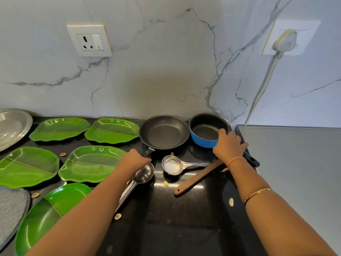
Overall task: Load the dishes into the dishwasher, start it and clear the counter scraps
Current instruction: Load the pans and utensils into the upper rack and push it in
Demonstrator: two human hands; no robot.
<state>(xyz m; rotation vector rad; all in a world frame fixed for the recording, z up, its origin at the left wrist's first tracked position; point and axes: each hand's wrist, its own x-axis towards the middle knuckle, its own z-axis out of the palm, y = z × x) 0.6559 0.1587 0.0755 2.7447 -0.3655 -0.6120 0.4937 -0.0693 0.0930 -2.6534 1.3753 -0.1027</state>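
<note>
The blue saucepan [201, 141] sits right of centre in the frame, at the back of the black tabletop [166, 218], close to the marble wall. Its outside is bright blue, its inside dark and bare, and its black handle [251, 159] runs out toward the lower right. The right hand [228, 146] lies on its near rim, thumb hooked over the edge into the pan and fingers [243, 145] spread across the side where the handle joins, holding it.

Just left of it, almost touching, stands a black frying pan [164, 132], its short handle pointing down-left. The left hand [134, 159] is right at that handle's end, knuckles up and fingers bent under. I cannot tell whether they grip the handle.

Below that hand lies a steel ladle [144, 174], and beside it a small steel cup [172, 165] with a long handle. A wooden spatula [197, 179] slants across the middle.

Five glossy green leaf-shaped plates [90, 163] fill the left of the frame. A steel plate [13, 126] is at the far left edge and a glass plate [11, 207] lower left. Pale nutshell scraps [231, 201] are scattered over the tabletop.
</note>
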